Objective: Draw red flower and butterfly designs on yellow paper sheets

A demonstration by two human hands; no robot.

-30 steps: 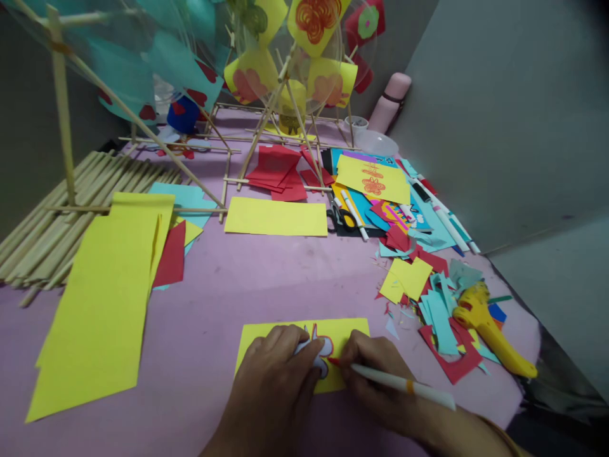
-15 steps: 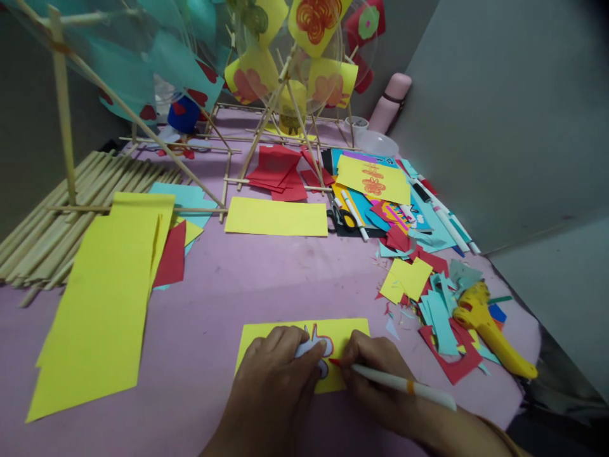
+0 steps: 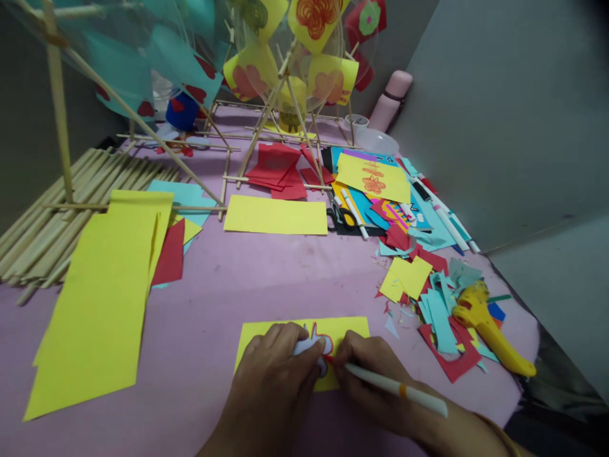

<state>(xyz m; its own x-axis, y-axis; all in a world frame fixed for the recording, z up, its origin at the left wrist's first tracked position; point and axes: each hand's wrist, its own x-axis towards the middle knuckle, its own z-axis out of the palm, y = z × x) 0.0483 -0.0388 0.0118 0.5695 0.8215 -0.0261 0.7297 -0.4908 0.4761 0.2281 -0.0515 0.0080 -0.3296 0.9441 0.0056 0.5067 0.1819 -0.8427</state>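
Note:
A small yellow paper sheet [image 3: 349, 325] lies at the near edge of the pink table [image 3: 266, 273]. My left hand [image 3: 273, 387] presses a pale cut-out shape [image 3: 311, 346] flat onto it, fingers held together on the shape. My right hand [image 3: 368, 374] grips a white marker with a red tip [image 3: 394, 388]. The tip touches the yellow sheet at the edge of the cut-out, where a red outline runs along its top.
A big yellow sheet [image 3: 102, 298] lies left, beside a wooden stick bundle [image 3: 52, 216]. Another yellow sheet [image 3: 276, 216] lies mid-table. Stick frames with paper decorations [image 3: 295, 70] stand behind. Paper scraps [image 3: 428, 298], a yellow glue gun [image 3: 490, 327], scissors [image 3: 340, 216] and pens [image 3: 450, 222] lie right.
The marker tip has slid a little to the left along the cut-out's edge. My left hand has stayed pressed on the shape.

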